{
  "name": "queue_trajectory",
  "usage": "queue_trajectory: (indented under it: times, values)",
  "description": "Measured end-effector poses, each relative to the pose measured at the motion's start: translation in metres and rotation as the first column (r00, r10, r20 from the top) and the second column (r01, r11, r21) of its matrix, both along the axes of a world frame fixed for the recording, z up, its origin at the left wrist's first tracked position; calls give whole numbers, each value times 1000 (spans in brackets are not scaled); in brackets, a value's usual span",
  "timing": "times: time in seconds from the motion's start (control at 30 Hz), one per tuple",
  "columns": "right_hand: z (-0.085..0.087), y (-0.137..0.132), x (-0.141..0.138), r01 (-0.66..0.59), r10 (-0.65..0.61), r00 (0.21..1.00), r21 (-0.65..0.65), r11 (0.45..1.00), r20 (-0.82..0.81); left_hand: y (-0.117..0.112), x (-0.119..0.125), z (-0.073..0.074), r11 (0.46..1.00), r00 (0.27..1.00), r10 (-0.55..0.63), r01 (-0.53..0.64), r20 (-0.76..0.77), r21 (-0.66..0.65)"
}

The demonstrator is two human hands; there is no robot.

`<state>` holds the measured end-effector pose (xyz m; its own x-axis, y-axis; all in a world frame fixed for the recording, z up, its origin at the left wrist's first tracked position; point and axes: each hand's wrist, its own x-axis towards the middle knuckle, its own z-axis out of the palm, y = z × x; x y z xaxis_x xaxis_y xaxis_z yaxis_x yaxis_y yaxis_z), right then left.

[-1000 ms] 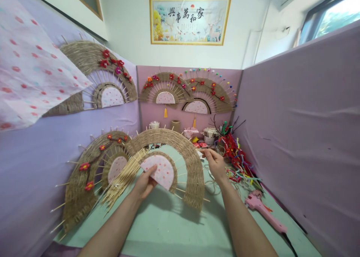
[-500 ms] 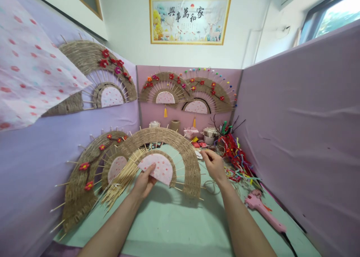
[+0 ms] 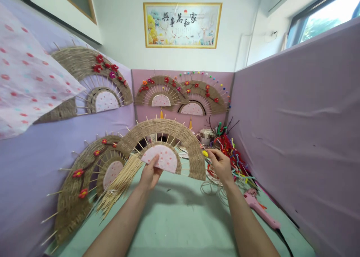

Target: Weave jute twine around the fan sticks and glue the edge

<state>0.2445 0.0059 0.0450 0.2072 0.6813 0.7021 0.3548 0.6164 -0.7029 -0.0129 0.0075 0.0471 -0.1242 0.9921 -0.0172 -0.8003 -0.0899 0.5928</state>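
A half-round woven twine fan [image 3: 165,127] on thin bamboo sticks is raised above the table. My left hand [image 3: 151,174] grips it at the bottom, thumb in front on its spotted pink-and-white centre panel [image 3: 161,157]. My right hand [image 3: 222,163] is pinched closed just beside the fan's right edge. A small yellow piece [image 3: 205,153] shows at those fingertips; whether they hold it I cannot tell. Left of the fan lies a bundle of bamboo sticks [image 3: 120,185], close to another woven fan with red flowers [image 3: 67,193] that leans on the left partition.
A pink glue gun [image 3: 261,212] with a black cord lies at the right. Coloured pipe cleaners [image 3: 229,148] are heaped behind my right hand, with loose twine [image 3: 210,189] in front. Finished fans hang on the partitions. Spotted cloth [image 3: 33,77] hangs at upper left.
The fan has been raised and turned a little, its right end now higher. My right hand stays pinched near its right edge, where the yellow piece now shows. The view has shifted slightly.
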Motion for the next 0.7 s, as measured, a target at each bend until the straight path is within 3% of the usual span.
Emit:
queue_trajectory:
  times: [0.27, 0.47, 0.7]
  values:
    - [-16, 0, 15, -60, 56, 997, -88, 994, -55, 5, 2, -26, 994, 998, -35, 40, 56, -103]
    - [-22, 2, 9, -142, 131, 989, -180, 973, -70, 7, -5, -26, 993, 996, -18, 28, 83, -117]
    - [-21, -2, 3, -112, 105, 993, -180, 977, -51, 8, -8, -25, 994, 992, 10, 4, 130, -109]
